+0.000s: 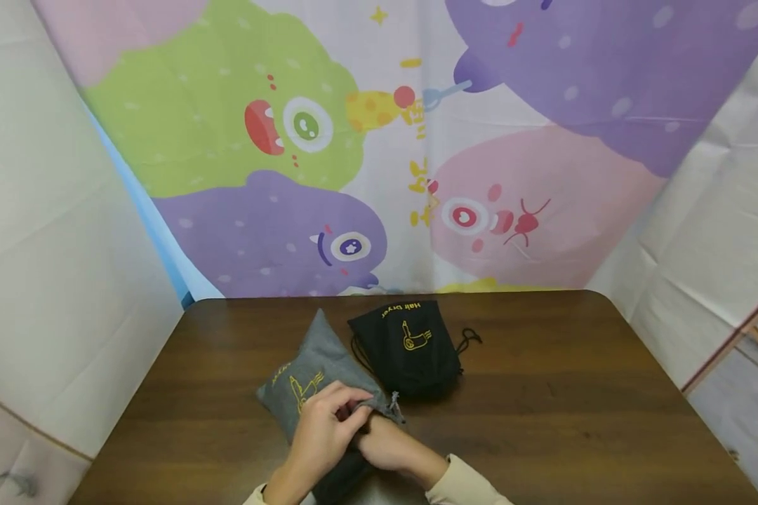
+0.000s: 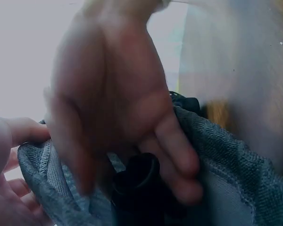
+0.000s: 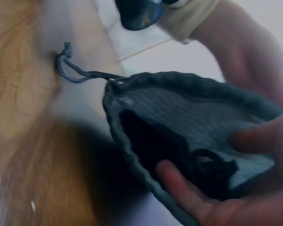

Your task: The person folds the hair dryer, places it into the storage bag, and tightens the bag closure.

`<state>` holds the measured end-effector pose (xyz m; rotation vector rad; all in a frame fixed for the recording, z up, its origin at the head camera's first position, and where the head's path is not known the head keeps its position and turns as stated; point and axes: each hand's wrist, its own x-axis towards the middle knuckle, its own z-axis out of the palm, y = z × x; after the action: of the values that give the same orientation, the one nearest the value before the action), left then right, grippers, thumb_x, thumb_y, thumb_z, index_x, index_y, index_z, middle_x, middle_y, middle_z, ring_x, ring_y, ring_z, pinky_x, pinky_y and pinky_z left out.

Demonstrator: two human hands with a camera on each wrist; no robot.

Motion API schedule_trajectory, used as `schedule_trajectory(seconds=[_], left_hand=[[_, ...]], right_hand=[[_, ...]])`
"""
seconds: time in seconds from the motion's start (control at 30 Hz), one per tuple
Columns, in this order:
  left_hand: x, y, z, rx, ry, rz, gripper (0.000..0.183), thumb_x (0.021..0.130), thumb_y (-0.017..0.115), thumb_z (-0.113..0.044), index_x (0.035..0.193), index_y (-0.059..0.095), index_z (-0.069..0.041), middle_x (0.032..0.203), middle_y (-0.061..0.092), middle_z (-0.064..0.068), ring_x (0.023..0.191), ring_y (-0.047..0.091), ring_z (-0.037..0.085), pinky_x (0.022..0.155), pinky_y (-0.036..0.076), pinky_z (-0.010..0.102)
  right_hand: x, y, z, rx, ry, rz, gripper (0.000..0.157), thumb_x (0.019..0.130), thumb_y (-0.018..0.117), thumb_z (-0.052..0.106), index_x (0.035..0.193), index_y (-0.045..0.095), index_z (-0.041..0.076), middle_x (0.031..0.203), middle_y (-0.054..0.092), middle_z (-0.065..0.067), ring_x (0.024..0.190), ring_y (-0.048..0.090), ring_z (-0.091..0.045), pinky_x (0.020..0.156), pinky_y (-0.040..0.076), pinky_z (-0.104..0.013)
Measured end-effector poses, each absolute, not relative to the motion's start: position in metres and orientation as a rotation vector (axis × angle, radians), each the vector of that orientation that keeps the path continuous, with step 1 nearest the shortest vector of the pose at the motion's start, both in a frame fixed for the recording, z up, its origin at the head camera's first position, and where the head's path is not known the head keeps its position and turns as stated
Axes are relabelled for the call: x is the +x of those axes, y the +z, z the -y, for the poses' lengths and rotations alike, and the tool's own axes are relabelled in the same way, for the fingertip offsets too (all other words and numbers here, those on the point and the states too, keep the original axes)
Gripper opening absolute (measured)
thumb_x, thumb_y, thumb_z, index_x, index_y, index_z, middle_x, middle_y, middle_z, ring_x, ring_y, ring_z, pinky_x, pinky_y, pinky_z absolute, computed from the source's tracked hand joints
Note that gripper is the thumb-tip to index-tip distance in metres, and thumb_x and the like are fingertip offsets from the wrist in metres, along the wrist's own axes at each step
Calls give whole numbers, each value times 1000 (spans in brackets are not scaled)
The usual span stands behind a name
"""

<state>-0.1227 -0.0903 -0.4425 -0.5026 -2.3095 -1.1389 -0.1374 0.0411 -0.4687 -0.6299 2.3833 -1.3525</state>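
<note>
A grey drawstring bag [image 1: 337, 358] with a yellow hair dryer print lies on the table, its mouth towards me. My left hand [image 1: 322, 424] pinches the bag's rim. My right hand [image 1: 388, 445] reaches into the mouth, its fingertips hidden in the head view. In the left wrist view, the right hand [image 2: 118, 89] is spread around a black tubular thing [image 2: 137, 186] inside the bag. The right wrist view shows its thumb and a finger apart at the black thing [image 3: 210, 172], within the gathered rim [image 3: 188, 80].
A black drawstring bag [image 1: 420, 365] lettered "Hair Dryer" lies just beyond the grey one, its cord [image 1: 470, 338] trailing right. Both rest on a brown wooden table [image 1: 562, 393]. A cartoon-print cloth [image 1: 404, 259] hangs behind the table's far edge, with pale cloth walls [image 1: 69, 210] at the sides.
</note>
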Motion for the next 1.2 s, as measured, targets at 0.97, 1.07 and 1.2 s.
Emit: schedule_trajectory(seconds=[0.97, 1.07, 1.2], left_hand=[[-138, -450, 81, -431, -1283, 2413, 18, 72, 79, -1, 79, 74, -17, 66, 53, -14, 60, 45, -4, 55, 42, 18], [-136, -450, 80, -424, -1292, 2422, 18, 72, 79, -1, 78, 74, -18, 66, 53, -15, 59, 45, -4, 54, 42, 18], [-133, -450, 78, -409, -1320, 2452, 18, 73, 78, -1, 77, 73, -18, 66, 54, -14, 59, 45, -4, 54, 42, 18]], right_hand=[[-143, -442, -117, -642, -1446, -2367, 20, 93, 65, 23, 101, 66, 4, 95, 66, -6, 79, 60, -6, 67, 48, -20], [-146, -445, -119, -626, -1418, -2421, 27, 91, 68, 24, 110, 64, 4, 106, 65, -10, 89, 62, -16, 69, 48, -22], [-149, -452, -117, -708, -1353, -2441, 47, 90, 70, 24, 129, 57, 1, 125, 60, -18, 108, 60, -32, 79, 53, -30]])
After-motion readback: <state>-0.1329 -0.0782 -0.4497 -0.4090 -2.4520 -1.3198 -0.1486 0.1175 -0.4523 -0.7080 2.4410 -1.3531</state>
